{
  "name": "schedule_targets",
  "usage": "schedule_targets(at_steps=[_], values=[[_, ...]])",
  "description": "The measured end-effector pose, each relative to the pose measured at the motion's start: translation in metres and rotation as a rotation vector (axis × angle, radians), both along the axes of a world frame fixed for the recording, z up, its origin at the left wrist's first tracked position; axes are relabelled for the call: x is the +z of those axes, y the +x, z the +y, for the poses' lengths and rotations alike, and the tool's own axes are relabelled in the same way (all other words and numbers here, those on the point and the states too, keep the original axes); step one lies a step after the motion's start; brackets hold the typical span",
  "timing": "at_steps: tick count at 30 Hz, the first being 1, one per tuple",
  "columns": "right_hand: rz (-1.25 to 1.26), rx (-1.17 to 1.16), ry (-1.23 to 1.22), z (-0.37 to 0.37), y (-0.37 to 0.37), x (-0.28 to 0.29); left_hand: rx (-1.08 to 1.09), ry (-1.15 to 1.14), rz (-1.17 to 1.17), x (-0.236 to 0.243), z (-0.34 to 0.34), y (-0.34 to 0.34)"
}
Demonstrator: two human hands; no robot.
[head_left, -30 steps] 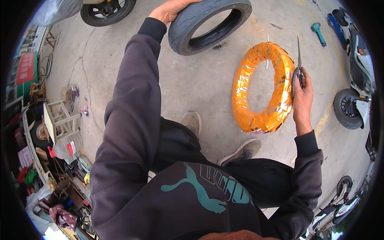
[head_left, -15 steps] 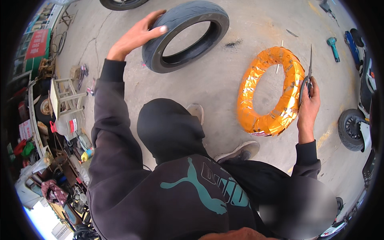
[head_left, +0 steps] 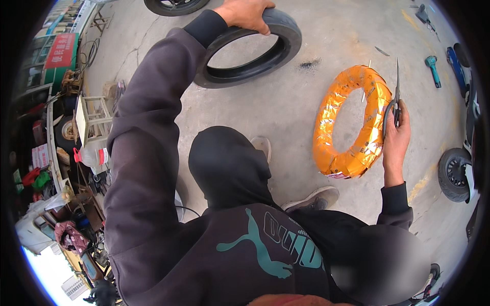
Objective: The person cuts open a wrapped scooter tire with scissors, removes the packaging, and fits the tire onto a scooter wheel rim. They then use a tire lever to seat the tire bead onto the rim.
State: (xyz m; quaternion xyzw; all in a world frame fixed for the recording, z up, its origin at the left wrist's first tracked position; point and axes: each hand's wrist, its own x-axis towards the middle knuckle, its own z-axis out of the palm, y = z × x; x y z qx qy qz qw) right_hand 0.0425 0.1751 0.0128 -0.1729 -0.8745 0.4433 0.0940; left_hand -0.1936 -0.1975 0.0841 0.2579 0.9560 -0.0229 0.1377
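My left hand (head_left: 247,15) grips the upper rim of a black tire (head_left: 278,53), thumb over the near side, with the tire resting on the concrete floor. My right hand (head_left: 395,137) holds large black scissors (head_left: 397,81), blades pointing away from me, right beside a ring wrapped in crinkled orange foil (head_left: 329,122) that lies on the floor to the right of the tire.
A teal tool (head_left: 433,69) and a small blade (head_left: 382,51) lie beyond the ring. Scooters with a wheel (head_left: 453,173) line the right. A white stool (head_left: 92,115), plastic jug (head_left: 97,158) and clutter fill the left. Another wheel (head_left: 176,6) is at the top.
My left hand has shifted from the tire's left side to farther along its upper rim, and the tire has shifted a little. My right hand still holds the scissors beside the orange ring.
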Motion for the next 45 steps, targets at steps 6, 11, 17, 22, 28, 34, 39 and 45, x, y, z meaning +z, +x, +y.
schedule_targets(at_steps=[6, 11, 17, 22, 28, 34, 39, 45], values=[[-0.014, -0.039, -0.028, 0.012, -0.002, -0.010, -0.054, 0.416, 0.223, 0.001, -0.023, 0.030], [-0.034, -0.039, -0.112, 0.007, 0.004, -0.004, 0.257, 0.674, 0.110, -0.070, -0.103, 0.096], [-0.018, 0.004, -0.242, 0.021, 0.002, -0.011, 0.251, 0.509, 0.109, -0.042, -0.145, 0.148], [-0.022, 0.028, -0.160, 0.011, -0.002, -0.001, 0.159, 0.269, 0.087, -0.019, -0.079, 0.118], [-0.027, 0.055, -0.156, 0.012, -0.004, -0.003, -0.163, 0.435, 0.009, -0.014, -0.026, 0.034], [-0.055, 0.061, -0.144, 0.016, -0.001, -0.002, -0.163, 0.475, -0.307, 0.003, 0.003, 0.004], [-0.076, 0.033, -0.226, 0.015, -0.002, -0.001, -0.243, 0.754, -0.155, -0.023, -0.006, 0.021], [-0.112, 0.011, -0.143, 0.006, 0.000, 0.007, 0.238, 0.862, -0.081, -0.053, -0.133, 0.163]])
